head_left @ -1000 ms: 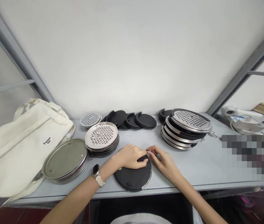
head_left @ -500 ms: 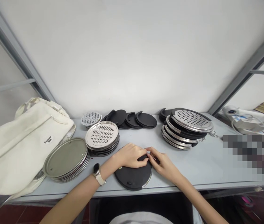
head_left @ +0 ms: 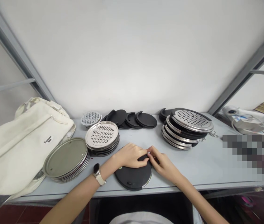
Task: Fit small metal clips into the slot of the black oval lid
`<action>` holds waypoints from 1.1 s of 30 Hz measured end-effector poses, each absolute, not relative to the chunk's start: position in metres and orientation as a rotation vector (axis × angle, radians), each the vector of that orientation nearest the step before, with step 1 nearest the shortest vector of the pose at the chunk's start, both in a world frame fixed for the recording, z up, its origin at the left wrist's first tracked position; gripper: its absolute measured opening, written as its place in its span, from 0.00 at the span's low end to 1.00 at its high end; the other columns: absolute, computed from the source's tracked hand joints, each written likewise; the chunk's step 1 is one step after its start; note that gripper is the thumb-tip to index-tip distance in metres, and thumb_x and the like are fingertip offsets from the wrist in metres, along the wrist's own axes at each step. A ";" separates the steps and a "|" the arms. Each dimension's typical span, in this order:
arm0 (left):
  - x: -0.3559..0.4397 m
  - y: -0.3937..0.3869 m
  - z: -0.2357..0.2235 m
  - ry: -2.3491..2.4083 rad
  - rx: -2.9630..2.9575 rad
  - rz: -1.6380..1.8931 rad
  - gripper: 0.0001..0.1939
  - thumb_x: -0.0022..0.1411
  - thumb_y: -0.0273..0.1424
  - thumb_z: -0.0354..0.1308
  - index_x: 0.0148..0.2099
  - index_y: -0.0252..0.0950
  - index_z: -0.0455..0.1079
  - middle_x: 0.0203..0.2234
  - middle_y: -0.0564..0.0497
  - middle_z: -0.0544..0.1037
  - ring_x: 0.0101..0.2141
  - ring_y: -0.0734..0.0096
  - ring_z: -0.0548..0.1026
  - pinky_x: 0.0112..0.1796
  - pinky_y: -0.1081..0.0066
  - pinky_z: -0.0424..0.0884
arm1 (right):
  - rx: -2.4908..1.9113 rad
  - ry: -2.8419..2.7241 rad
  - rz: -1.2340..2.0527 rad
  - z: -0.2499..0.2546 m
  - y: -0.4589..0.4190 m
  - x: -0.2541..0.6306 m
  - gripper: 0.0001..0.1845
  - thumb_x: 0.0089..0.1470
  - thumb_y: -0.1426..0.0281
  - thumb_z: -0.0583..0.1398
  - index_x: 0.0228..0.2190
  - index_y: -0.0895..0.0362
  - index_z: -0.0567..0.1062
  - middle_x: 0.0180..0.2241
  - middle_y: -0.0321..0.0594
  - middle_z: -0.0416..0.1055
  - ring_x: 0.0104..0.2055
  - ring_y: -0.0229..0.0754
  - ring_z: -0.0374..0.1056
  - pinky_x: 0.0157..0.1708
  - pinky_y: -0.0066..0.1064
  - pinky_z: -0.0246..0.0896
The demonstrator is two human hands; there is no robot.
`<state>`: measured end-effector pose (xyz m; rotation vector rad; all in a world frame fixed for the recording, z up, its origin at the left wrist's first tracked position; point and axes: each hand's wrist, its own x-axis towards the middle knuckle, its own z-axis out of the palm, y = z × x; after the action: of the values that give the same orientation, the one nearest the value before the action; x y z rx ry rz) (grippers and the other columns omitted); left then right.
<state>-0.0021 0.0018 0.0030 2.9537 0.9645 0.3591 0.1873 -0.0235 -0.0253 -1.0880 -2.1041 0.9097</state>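
A black round disc (head_left: 134, 177) with a thin metal rim lies flat on the table near its front edge. My left hand (head_left: 132, 154) lies over its far part, fingers curled and closed against the disc. Beside it, at the disc's far right edge, my right hand (head_left: 160, 160) is closed in a pinch, thumb against fingers. Whatever is between those fingertips is too small and hidden to make out. Just behind my left hand stands a stack of round metal grater plates (head_left: 102, 135). Left of that is a pile of olive-green round plates (head_left: 66, 157).
Black round covers (head_left: 146, 120) lie along the wall, with a smaller perforated metal disc (head_left: 91, 119) beside them. A tall stack of graters in black rims (head_left: 191, 120) stands on the right. A cream bag (head_left: 26, 146) covers the left end. A white device (head_left: 244, 116) sits far right.
Both hands stay at the disc's far edge. The fingers of my right hand have shifted very slightly; the disc has barely moved.
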 end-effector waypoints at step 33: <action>-0.002 0.003 0.001 0.969 2.944 0.343 0.12 0.62 0.37 0.51 0.35 0.35 0.70 0.28 0.50 0.77 0.28 0.66 0.75 0.26 0.71 0.62 | -1.059 -2.107 0.841 -0.025 -0.022 0.187 0.09 0.64 0.67 0.45 0.33 0.53 0.61 0.27 0.34 0.66 0.26 0.37 0.64 0.30 0.26 0.58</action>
<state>-0.0016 0.0026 0.0015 2.9435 0.9691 0.3426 0.1867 -0.0225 -0.0246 -1.0587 -2.1068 0.8411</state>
